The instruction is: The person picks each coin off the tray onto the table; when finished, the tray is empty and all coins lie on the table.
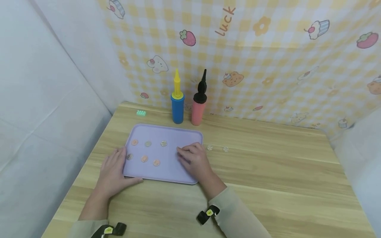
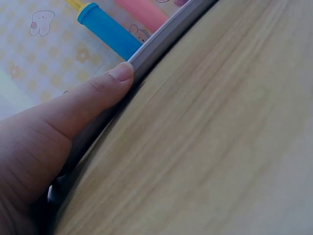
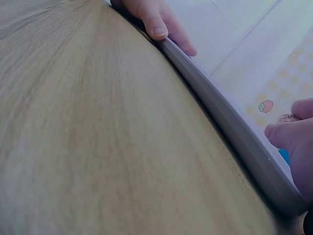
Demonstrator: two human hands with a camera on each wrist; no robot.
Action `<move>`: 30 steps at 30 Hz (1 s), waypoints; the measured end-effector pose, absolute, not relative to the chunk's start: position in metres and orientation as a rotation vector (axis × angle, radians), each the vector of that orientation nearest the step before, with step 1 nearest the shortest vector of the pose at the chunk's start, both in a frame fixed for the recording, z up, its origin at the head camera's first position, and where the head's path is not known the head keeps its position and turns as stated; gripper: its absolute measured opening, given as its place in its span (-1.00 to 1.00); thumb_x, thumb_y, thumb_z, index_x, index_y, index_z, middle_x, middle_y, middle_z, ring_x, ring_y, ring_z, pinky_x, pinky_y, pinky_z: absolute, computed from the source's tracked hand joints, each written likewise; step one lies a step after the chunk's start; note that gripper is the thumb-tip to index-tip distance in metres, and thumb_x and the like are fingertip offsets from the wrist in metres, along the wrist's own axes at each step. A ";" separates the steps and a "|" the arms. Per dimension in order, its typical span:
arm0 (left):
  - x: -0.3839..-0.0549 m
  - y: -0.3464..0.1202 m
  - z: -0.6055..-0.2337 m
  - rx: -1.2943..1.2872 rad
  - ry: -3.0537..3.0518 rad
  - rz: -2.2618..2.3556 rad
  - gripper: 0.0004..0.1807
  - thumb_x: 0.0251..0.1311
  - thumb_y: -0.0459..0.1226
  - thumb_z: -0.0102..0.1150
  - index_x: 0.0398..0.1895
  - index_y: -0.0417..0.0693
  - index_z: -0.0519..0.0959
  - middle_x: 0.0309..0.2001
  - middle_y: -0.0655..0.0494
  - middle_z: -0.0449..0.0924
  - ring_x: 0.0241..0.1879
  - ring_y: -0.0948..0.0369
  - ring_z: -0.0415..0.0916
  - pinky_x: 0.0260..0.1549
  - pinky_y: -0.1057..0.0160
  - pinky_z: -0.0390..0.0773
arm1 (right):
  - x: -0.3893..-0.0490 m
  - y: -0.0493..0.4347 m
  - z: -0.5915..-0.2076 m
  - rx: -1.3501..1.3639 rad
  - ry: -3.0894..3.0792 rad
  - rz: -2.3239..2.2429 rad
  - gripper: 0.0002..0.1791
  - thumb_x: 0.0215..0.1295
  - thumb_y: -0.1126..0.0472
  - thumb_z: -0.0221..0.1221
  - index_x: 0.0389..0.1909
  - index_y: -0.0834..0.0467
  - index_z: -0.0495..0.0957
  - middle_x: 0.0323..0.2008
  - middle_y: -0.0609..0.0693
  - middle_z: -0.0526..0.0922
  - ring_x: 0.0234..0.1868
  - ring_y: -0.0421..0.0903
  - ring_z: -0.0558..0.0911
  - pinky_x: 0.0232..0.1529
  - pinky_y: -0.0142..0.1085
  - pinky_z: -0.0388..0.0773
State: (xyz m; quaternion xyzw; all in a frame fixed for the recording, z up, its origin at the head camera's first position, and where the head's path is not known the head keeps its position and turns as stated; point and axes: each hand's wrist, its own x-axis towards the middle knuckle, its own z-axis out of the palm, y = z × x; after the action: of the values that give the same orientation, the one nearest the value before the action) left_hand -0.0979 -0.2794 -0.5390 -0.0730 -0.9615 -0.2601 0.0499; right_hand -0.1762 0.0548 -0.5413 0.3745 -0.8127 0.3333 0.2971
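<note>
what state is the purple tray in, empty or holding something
Holding something: in the head view, six small coin-like discs lie on the purple tray, with bare surface between them.

Patterned wall cloth (image 1: 253, 61): bears the word "luck" (image 1: 225, 21) in orange lowercase letters, climbing steeply up the fabric beside an orange flower (image 1: 262, 26).
Cloth's lower edge: small brownish marks (image 1: 315, 125), possibly lettering, too tiny to read from where I stand.
Yellow label at the left wrist (image 1: 108, 230): dark characters, too small to make out.
Yellow label at the right wrist (image 1: 209, 212): dark characters, just as illegible.
</note>
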 end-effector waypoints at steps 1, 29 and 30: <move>-0.098 -0.279 -0.539 -0.222 -2.928 -0.793 0.64 -0.22 0.37 0.64 0.70 -0.37 -0.09 0.61 -0.46 0.06 0.59 -0.44 -0.08 0.51 -0.47 -0.18 | -0.175 0.055 -0.541 0.988 -2.167 0.901 -0.65 0.06 0.33 0.62 -0.07 0.20 0.85 -0.22 -0.01 0.83 -0.15 0.00 0.65 -0.09 -0.15 0.60; -0.097 -0.278 -0.538 -0.231 -2.915 -0.807 0.61 -0.22 0.33 0.67 0.71 -0.33 -0.07 0.60 -0.46 0.10 0.58 -0.45 -0.07 0.50 -0.49 -0.20 | -0.135 0.150 -0.549 0.601 -2.321 1.030 -0.62 -0.08 0.18 0.69 -0.19 0.12 0.83 -0.19 -0.06 0.79 -0.05 0.04 0.61 0.08 -0.10 0.44; -0.097 -0.278 -0.538 -0.229 -2.916 -0.806 0.61 -0.22 0.33 0.67 0.71 -0.33 -0.07 0.59 -0.46 0.10 0.58 -0.45 -0.07 0.50 -0.49 -0.20 | -0.133 0.155 -0.549 0.582 -2.330 1.022 -0.61 -0.09 0.17 0.69 -0.19 0.12 0.83 -0.19 -0.06 0.78 -0.05 0.04 0.61 0.08 -0.11 0.44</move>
State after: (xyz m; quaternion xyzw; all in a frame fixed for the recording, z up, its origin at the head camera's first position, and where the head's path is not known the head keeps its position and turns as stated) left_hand -0.0973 -0.2776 -0.5383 -0.0754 -0.9597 -0.2651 0.0540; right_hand -0.1334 0.1546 -0.5487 0.2151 -0.8615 0.3776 0.2626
